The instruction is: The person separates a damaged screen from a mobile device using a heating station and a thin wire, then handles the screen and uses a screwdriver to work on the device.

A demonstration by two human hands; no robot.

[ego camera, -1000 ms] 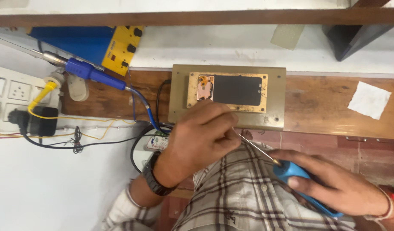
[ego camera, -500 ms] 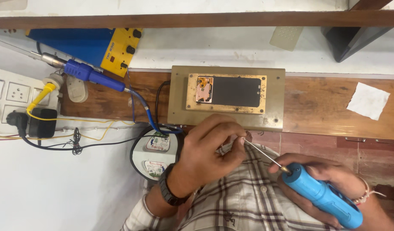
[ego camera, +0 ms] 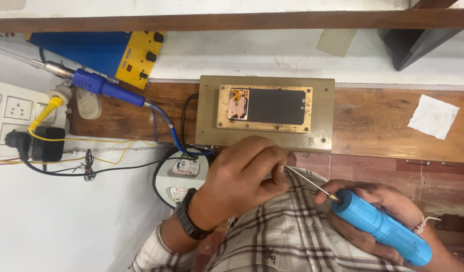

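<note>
White work surface (ego camera: 65, 236) fills the lower left, evenly lit, no hard shadows. A brown wooden ledge (ego camera: 383, 126) runs left to right across the middle; below it on the right, reddish-brown panelling (ego camera: 433, 181) with a visible seam. A dark wooden rail (ego camera: 232, 21) crosses the top edge, with a pale shelf surface (ego camera: 252, 55) beneath it. On the far left, a white socket board (ego camera: 10, 108) holds a black plug adapter (ego camera: 45, 143) and a yellow plug; thin yellow, red and black wires trail off it across the white surface. A crumpled white paper scrap (ego camera: 433, 116) lies on the ledge at right. A dark angular object (ego camera: 418, 43) sits in the upper right corner.
</note>
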